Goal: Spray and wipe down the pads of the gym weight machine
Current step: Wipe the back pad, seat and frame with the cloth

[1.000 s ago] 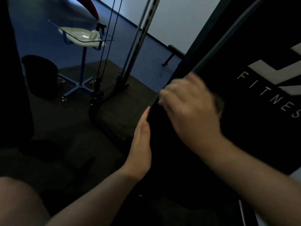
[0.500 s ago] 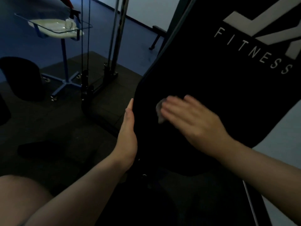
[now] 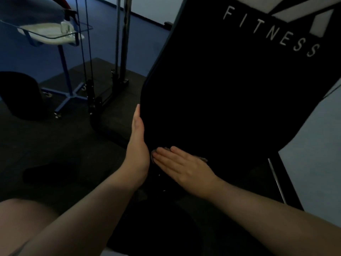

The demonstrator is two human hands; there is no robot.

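Right hand [image 3: 181, 168] lower on pad [image 3: 230, 100] than before.

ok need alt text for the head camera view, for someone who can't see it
A right hand presses a cloth flat against the lower part of a black pad marked FITNESS, while the left hand rests open along the pad's edge. Behind, a dim gym floor with a small glass table.
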